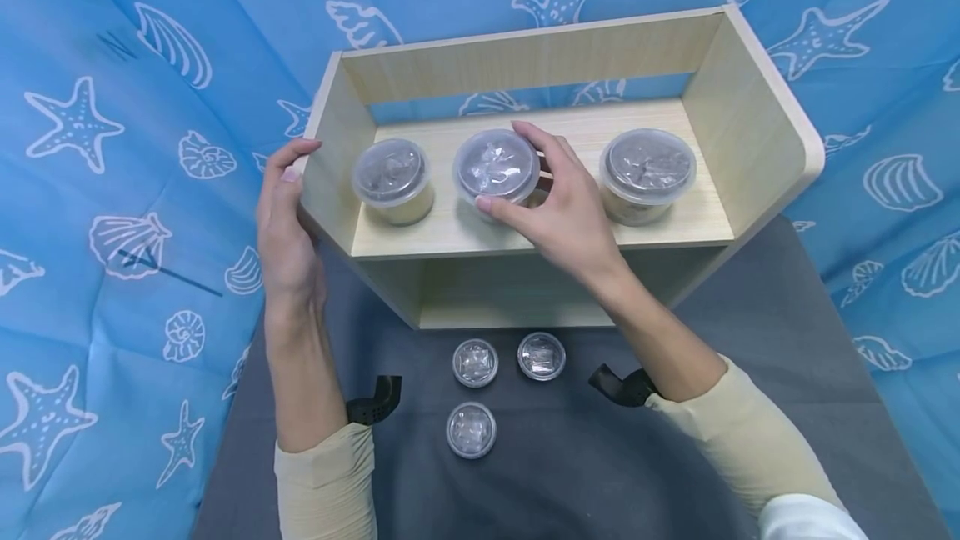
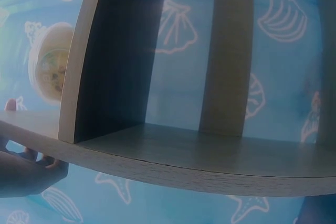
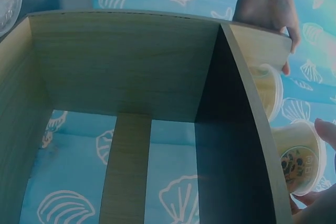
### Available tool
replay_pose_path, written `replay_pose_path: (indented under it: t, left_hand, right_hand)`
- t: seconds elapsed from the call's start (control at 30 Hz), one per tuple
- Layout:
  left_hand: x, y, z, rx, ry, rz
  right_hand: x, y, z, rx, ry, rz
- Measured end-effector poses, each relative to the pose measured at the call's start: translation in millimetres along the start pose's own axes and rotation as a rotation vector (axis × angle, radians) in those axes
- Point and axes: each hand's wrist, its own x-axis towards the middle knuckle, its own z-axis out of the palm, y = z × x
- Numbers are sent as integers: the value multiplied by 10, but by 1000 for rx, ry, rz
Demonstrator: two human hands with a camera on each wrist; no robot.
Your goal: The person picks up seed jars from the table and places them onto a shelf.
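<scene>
My right hand (image 1: 573,219) holds the middle one of three lidded plastic tubs, thumb and fingers round the rim of its clear lid. This middle tub (image 1: 495,163) is on the upper board of a pale wooden shelf (image 1: 757,107); its printed side shows in the right wrist view. To its left stands another tub (image 1: 392,173), and to its right a third tub (image 1: 648,167). My left hand (image 1: 288,232) grips the shelf's left side panel at its edge. In the left wrist view, that hand's fingers (image 2: 44,163) lie along the panel's outer side.
Several small round lidded containers lie on the dark grey tablecloth (image 1: 585,457) before the shelf: a left one (image 1: 476,362), a right one (image 1: 542,356) and a nearer one (image 1: 471,430). Blue curtain (image 1: 150,190) with shell prints surrounds the table. Below the tubs is an open lower compartment (image 1: 517,290).
</scene>
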Motion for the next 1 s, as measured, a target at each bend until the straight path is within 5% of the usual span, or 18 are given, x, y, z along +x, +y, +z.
replay_pose_path:
  t: [1.0]
  left_hand:
    - [-24,-1,7,-6,-1,9]
  right_hand:
    - [66,61,43,-198,93,88]
